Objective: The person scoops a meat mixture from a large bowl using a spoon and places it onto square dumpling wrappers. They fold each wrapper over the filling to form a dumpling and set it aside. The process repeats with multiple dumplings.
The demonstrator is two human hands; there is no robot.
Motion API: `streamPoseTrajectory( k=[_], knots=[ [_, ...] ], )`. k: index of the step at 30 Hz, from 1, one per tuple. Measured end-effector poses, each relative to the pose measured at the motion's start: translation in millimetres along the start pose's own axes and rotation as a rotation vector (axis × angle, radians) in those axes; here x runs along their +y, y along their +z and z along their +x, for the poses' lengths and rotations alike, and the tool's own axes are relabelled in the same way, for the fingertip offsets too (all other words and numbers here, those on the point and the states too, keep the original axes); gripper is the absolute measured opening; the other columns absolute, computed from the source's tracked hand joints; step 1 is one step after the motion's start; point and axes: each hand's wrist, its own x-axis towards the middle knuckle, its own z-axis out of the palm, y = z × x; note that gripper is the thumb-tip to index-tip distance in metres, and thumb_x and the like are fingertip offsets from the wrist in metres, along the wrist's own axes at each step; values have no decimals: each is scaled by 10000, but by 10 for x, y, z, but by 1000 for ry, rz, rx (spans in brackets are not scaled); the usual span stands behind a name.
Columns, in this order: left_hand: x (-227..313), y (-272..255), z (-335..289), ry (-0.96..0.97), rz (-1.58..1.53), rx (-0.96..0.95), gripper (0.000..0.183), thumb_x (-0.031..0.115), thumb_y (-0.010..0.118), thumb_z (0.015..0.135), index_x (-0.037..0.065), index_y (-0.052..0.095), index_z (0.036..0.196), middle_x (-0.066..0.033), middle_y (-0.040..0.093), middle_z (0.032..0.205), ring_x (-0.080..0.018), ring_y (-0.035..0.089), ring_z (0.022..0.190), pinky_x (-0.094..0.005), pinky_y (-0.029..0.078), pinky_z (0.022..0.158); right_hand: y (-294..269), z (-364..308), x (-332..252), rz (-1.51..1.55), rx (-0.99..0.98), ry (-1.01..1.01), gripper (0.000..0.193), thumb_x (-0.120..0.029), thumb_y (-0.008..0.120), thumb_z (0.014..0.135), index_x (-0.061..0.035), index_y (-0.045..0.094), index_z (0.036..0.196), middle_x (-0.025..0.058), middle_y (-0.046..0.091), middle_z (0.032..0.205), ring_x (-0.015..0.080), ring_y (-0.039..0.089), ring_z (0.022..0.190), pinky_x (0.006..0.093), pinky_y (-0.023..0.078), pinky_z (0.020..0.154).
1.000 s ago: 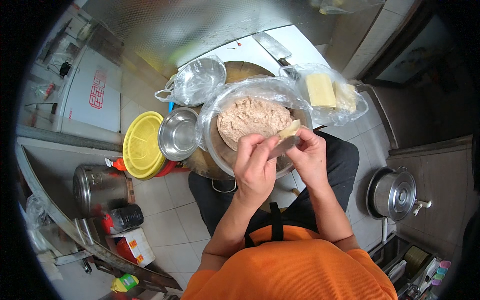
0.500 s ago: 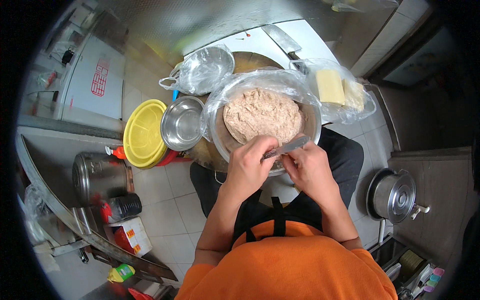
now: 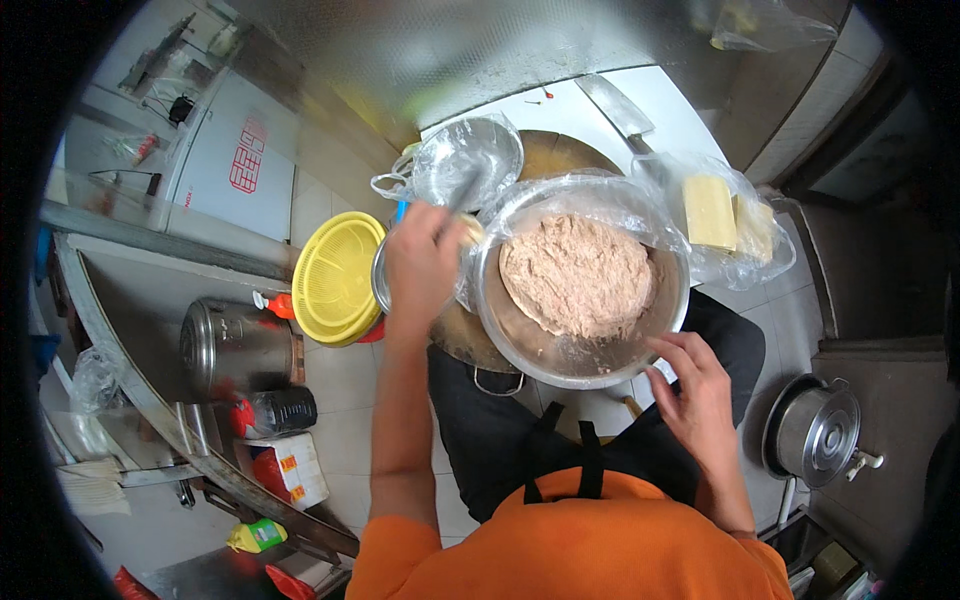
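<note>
A large steel bowl [image 3: 548, 362] lined with clear plastic holds a mound of pinkish-brown minced filling [image 3: 578, 275]; it rests in front of me over my lap. My left hand [image 3: 422, 262] reaches out to the left of it, above a small steel bowl [image 3: 379, 281], with its fingers closed on a small pale dough piece [image 3: 470, 231]. My right hand [image 3: 697, 388] hovers at the big bowl's near right rim with its fingers spread and nothing in them. A stack of pale yellow wrappers [image 3: 709, 211] lies in a clear bag at the far right of the bowl.
A steel plate in a plastic bag [image 3: 466, 160] lies on a round wooden board [image 3: 565, 153], with a cleaver [image 3: 624, 104] behind it. A yellow basket [image 3: 335, 279] sits on the floor at left, near a steel pot [image 3: 233, 346]. A lidded pot [image 3: 816, 432] stands at right.
Both hands were together at the bowl's near rim, working a pale wrapper. Now the left hand has swung out left with the pale piece, and the right has dropped back toward me.
</note>
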Motion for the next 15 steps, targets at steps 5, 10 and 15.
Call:
streamPoseTrajectory(
  k=[5,10,15],
  knots=[
    [-1003,396,933,-182,261,-118,226,181,742,784,-24,652,812,-227,650,904,-422,634,846,-493,485,719,-110,-247,281,-29,-2,138,260,22,685,810,-2,657,1066,163,651,1037,350,648,921,391,533,809],
    [-1581,883,1346,-320,370,-204,226,189,741,768,-6,689,870,-229,685,959,-430,650,892,-522,504,770,-67,-286,366,-25,-13,218,195,30,673,817,9,666,1011,170,660,1009,356,657,915,396,538,811],
    [-1687,930,1322,-177,498,-128,259,118,671,822,37,697,1067,-211,666,985,-418,643,937,-500,507,822,-116,-98,535,-49,86,178,179,25,703,785,4,666,958,165,658,910,347,654,835,399,536,744]
  ],
)
